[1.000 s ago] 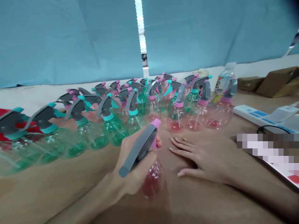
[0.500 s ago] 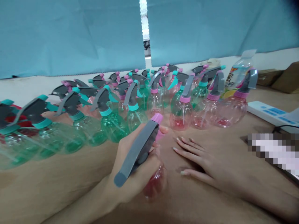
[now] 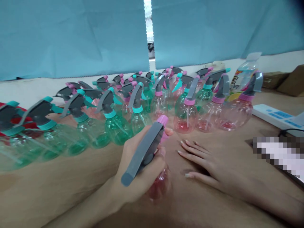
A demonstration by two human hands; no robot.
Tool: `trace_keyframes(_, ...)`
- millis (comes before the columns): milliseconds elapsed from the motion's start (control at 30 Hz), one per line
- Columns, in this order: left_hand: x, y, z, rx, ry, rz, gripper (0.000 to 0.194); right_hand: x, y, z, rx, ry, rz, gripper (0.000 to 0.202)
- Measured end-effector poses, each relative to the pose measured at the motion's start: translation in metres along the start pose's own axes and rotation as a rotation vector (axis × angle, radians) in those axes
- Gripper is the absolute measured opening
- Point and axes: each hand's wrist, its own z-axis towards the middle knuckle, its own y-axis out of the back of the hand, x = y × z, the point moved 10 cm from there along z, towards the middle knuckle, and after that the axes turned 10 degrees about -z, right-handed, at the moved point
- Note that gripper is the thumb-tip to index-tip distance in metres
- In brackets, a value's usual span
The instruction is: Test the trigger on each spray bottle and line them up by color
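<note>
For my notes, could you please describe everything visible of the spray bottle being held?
The spray bottle has a rounded, see-through reddish body, seemingly plastic, a grey head, a pink nozzle and a pink trigger. It appears upright on the table, its nozzle pointing away. The left hand grips it, hiding its neck.

At six o'clock the left hand grips a pink sprayer; at four, the right hand lies on the bench. Green sprayers stand at nine.
</note>
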Motion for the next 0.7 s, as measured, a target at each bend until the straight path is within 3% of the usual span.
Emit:
trace_keyframes(100, 0.0028, -0.0047, 0.0009, 0.055, 0.003, -0.096, 0.038, -0.0012, 0.0000, -0.0009, -0.007, -0.001, 0.013, 0.060)
trace_keyframes(700, 0.0024, -0.0005, 0.0035, 0.008, -0.021, -0.025, 0.032, -0.0005, -0.0022, -0.0009, -0.010, 0.017, -0.041, 0.060)
